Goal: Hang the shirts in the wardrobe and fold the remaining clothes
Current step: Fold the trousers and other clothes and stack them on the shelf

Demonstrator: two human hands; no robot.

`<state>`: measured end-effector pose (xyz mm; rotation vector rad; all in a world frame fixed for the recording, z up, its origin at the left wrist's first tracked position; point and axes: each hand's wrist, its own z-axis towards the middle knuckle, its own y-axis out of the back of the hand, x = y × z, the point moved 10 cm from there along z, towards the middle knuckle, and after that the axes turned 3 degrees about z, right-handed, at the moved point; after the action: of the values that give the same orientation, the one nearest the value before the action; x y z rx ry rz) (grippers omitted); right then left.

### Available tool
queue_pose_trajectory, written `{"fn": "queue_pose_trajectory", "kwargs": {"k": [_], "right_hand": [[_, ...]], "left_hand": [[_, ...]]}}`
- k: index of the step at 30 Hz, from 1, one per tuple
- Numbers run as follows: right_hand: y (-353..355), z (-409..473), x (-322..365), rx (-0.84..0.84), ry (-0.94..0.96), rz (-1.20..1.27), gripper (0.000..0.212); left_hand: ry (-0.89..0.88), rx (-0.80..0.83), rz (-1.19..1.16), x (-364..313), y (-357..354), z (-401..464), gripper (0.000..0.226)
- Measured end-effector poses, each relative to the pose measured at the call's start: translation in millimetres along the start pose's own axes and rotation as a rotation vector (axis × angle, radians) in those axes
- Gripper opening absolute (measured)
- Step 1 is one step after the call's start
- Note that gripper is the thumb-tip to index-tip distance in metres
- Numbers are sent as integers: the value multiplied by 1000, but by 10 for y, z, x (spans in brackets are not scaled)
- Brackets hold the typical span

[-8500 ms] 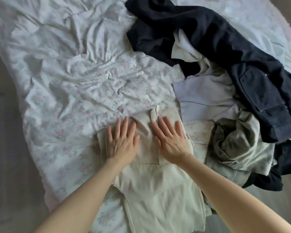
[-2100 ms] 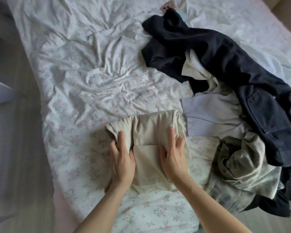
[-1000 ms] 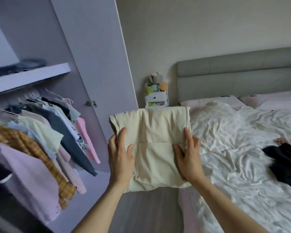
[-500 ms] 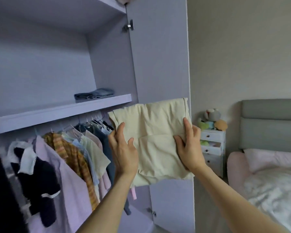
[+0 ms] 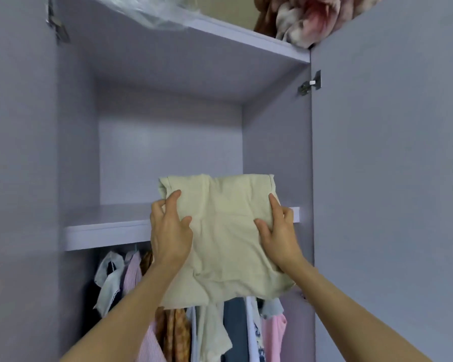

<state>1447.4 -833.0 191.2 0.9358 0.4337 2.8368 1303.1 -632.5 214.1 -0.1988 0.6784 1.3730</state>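
Both arms bare, reaching up & fwd from the lower frame edge, forearms converging toward centre. Left forearm comes in from approx 7 o'clock, right from approx 5 o'clock. Left hand sits at 9 o'clock of the folded cream garment, back of hand to camera, fingers pointing up toward 12, thumb angled out toward 3 and lying on the cloth front; other fingers curl round the garment's left edge. Right hand at 3 o'clock of the garment, index finger straight up toward 12, thumb pointing toward 9 across the cloth, gripping the right edge. Wrists roughly level, hands well apart.
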Motion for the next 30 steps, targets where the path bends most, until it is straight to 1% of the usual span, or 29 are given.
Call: {"fn": "queue_pose_trajectory", "kwargs": {"k": [4,8,12,14,17,20,22,24,25,27,29,30], "right_hand": [[-607,677,-204,94,-6,32,64],[-1246,1301,-462,172,-4,56,64],[-1709,1931,-710,194,12,-51,59],[-1921,2272,-865,253,-17,-122,54],[-2246,2744,-1119,365,-62,-179,52],[-2549,3023,-1325,389,-50,-212,50],[-2755,3139,-1471,414,-81,-232,49],[-2891,3271,-1613,439,-118,-320,46],[-2898,3319,-1623,437,-117,-360,45],[-2905,3368,-1478,422,-6,-329,43],[-2869,3259,-1188,438,191,-228,42],[-2846,3143,-1061,465,286,-217,41]], "left_hand": [[49,-30,103,359,-223,605,52],[86,-23,217,774,-544,1199,52],[118,-27,285,1226,-879,1710,50],[134,-16,314,1422,-1078,2000,47],[151,44,374,1626,-1451,2429,41],[127,76,472,1833,-1757,2679,34],[148,154,568,2019,-1932,2777,37],[219,308,721,2233,-2136,2839,45],[222,387,809,2268,-2215,2851,49],[159,477,887,2225,-2344,2852,52],[32,493,888,2063,-2429,2799,52],[-20,495,898,1985,-2443,2739,52]]}}
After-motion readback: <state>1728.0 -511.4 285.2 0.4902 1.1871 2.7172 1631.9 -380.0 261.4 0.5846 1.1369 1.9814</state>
